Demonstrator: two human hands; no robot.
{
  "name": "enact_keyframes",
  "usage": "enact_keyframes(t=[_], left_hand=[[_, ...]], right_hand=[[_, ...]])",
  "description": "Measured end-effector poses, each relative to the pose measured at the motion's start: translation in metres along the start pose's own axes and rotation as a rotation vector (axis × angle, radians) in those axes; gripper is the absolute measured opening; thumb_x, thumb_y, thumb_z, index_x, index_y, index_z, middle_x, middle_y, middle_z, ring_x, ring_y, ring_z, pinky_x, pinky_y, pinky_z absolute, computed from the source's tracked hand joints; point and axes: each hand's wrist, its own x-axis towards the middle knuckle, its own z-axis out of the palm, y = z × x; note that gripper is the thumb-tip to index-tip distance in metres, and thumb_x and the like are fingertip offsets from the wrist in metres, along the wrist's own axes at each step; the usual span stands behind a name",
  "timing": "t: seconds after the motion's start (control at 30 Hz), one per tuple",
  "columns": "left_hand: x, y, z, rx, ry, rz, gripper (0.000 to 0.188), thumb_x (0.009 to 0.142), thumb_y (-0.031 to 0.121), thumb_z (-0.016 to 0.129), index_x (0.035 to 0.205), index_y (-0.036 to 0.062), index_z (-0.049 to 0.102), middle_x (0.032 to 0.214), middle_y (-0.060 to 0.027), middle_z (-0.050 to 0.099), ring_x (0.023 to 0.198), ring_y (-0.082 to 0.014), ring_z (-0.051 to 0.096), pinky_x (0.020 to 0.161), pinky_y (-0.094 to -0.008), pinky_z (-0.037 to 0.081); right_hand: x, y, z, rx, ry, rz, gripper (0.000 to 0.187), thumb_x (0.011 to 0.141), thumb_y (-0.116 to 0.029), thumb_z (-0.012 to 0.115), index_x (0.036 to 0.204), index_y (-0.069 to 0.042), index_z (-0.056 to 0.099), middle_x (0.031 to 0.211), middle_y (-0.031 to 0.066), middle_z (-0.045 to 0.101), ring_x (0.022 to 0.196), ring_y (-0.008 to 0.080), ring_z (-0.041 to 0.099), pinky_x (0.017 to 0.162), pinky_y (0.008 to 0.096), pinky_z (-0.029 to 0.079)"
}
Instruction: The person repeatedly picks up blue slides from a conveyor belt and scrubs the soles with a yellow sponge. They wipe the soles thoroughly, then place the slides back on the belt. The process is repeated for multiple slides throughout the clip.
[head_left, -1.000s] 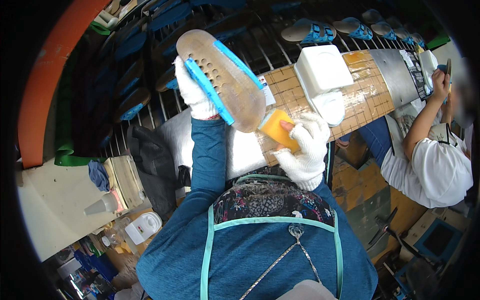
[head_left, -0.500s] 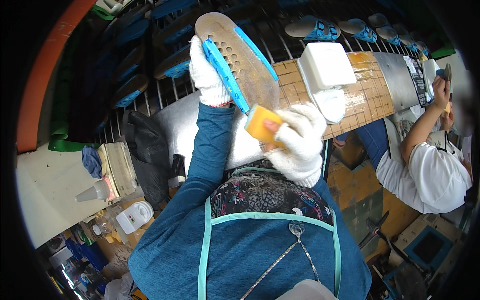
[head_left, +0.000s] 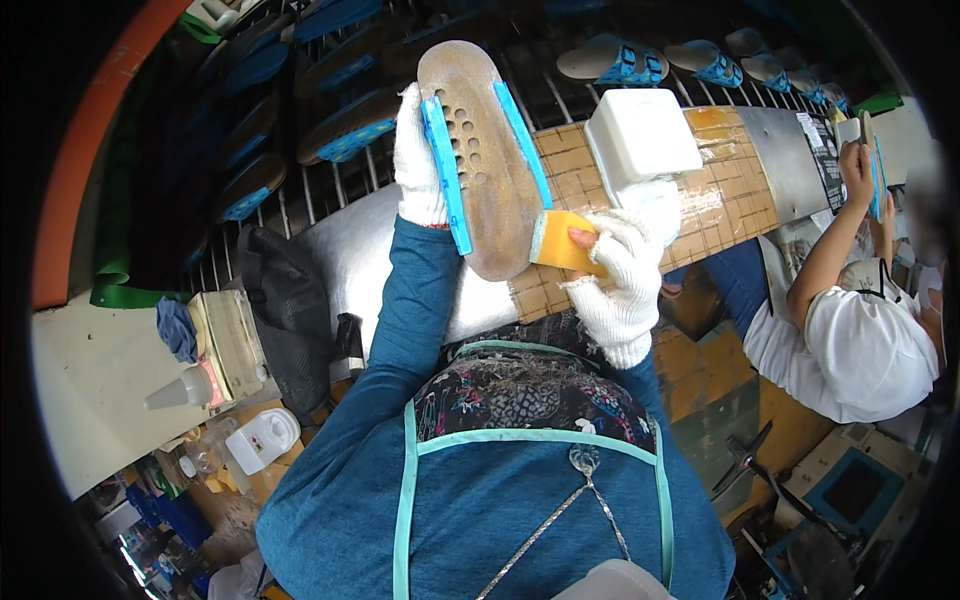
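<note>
Both gloved hands are closed: the sandal sole (head_left: 485, 160) gripped by the left hand (head_left: 418, 160), the yellow sponge (head_left: 562, 240) now brought onto its lower end by the right hand (head_left: 625, 270)

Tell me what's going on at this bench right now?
A person in white gloves holds a sandal sole-up in the left hand. The right hand presses a yellow sponge against the sole's heel end. A white tub sits on the bench beside them; a co-worker works nearby.
</note>
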Motion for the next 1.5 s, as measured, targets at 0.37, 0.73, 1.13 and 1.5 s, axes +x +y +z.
enact_keyframes(t=[0.37, 0.73, 1.13, 1.5], left_hand=[[-0.012, -0.005, 0.024, -0.018, 0.011, 0.002, 0.051, 0.101, 0.049, 0.056, 0.127, 0.0060, 0.064, 0.114, -0.0079, 0.073, 0.097, -0.0176, 0.072, 0.086, -0.0312, 0.060], [-0.037, -0.026, 0.049, 0.372, 0.125, 0.120, 0.034, 0.101, 0.036, 0.062, 0.089, 0.0059, 0.073, 0.070, 0.0020, 0.065, 0.061, -0.0058, 0.059, 0.059, -0.0211, 0.047], [0.005, 0.035, -0.002, 0.098, 0.393, 0.387, 0.063, 0.104, 0.058, 0.046, 0.130, 0.0025, 0.057, 0.129, -0.0126, 0.063, 0.116, -0.0247, 0.062, 0.103, -0.0416, 0.051], [0.075, -0.030, -0.047, 0.656, 0.193, 0.156, 0.039, 0.098, 0.021, 0.070, 0.124, -0.0069, 0.063, 0.115, -0.0118, 0.071, 0.099, -0.0186, 0.068, 0.088, -0.0330, 0.056]], right_hand=[[0.015, -0.018, -0.002, -0.135, -0.033, -0.190, 0.040, 0.056, -0.023, 0.078, 0.094, -0.016, 0.074, 0.093, 0.0036, 0.067, 0.100, 0.0296, 0.059, 0.092, 0.0446, 0.042], [0.059, 0.003, 0.012, -0.047, 0.060, -0.133, 0.044, 0.059, -0.012, 0.081, 0.101, -0.006, 0.072, 0.089, 0.0102, 0.063, 0.092, 0.0314, 0.060, 0.079, 0.0432, 0.051], [-0.014, 0.057, 0.007, 1.398, -0.282, 0.659, 0.054, 0.070, -0.018, 0.082, 0.116, 0.002, 0.065, 0.110, 0.0133, 0.067, 0.104, 0.0264, 0.067, 0.092, 0.0406, 0.057], [-0.041, 0.096, 0.037, 1.733, -0.007, 0.794, 0.068, 0.066, -0.020, 0.076, 0.127, -0.002, 0.054, 0.116, 0.0179, 0.066, 0.105, 0.0333, 0.068, 0.090, 0.0454, 0.059]])
